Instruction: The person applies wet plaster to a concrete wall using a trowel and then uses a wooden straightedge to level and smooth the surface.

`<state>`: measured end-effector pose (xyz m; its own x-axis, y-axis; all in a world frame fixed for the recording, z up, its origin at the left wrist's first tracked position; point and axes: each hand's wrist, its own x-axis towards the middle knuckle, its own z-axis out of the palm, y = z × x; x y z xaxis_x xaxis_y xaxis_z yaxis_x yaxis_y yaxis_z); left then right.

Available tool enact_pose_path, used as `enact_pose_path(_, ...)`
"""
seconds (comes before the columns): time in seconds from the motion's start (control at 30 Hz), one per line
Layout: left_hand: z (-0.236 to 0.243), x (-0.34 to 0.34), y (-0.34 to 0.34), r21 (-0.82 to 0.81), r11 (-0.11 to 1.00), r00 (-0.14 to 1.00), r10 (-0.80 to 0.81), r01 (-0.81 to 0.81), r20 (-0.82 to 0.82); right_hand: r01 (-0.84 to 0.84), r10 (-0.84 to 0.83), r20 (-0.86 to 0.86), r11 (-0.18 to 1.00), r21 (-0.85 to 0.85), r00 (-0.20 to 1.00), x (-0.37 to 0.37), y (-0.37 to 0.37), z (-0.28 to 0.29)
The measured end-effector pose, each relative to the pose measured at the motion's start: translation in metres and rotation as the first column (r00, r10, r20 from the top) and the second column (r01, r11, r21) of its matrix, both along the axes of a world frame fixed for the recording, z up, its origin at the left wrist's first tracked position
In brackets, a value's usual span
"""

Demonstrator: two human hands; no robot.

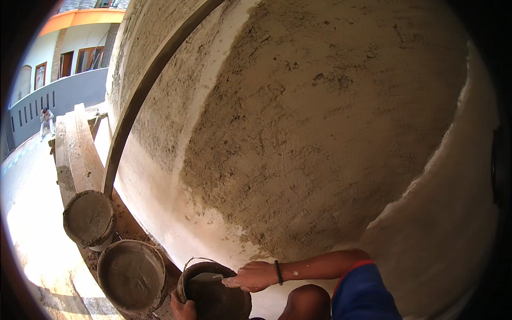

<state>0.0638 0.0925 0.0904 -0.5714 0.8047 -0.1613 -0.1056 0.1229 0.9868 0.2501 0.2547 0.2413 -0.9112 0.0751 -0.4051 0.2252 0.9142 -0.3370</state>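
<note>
My left hand grips the left rim of a dark bucket at the bottom of the view, its thumb over the edge. The bucket's thin wire handle stands up at the far side, and grey wet mortar lies inside. Over the right part of the rim reaches my right hand, closed around what looks like a trowel, mostly hidden by the fingers and the mortar. A beaded bracelet circles that wrist. Left of this bucket stand a wide mortar-filled bucket and, farther off, another full bucket.
The buckets stand on a scaffold of wooden planks. A long straightedge leans against the wall beside the far bucket. Rough fresh plaster covers much of the wall, with smoother areas around it. A person sits beyond the planks.
</note>
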Motion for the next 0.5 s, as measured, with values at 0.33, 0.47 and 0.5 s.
enact_pose_path(0.33, 0.035, 0.002, -0.001, -0.158, 0.977, 0.987, -0.128, 0.143, 0.101, -0.115, 0.108, 0.080, 0.990, 0.086, 0.991, 0.021, -0.043, -0.093)
enact_pose_path(0.47, 0.037, 0.001, 0.002, -0.096, 0.988, 0.986, -0.111, 0.123, 0.122, -0.345, 0.348, 0.086, 0.937, -0.049, 0.934, 0.032, -0.046, -0.055)
enact_pose_path(0.5, 0.022, 0.001, 0.001, -0.075, 0.990, 0.984, -0.111, 0.123, 0.142, -0.361, 0.354, 0.207, 0.933, -0.006, 0.912, 0.032, -0.041, -0.052)
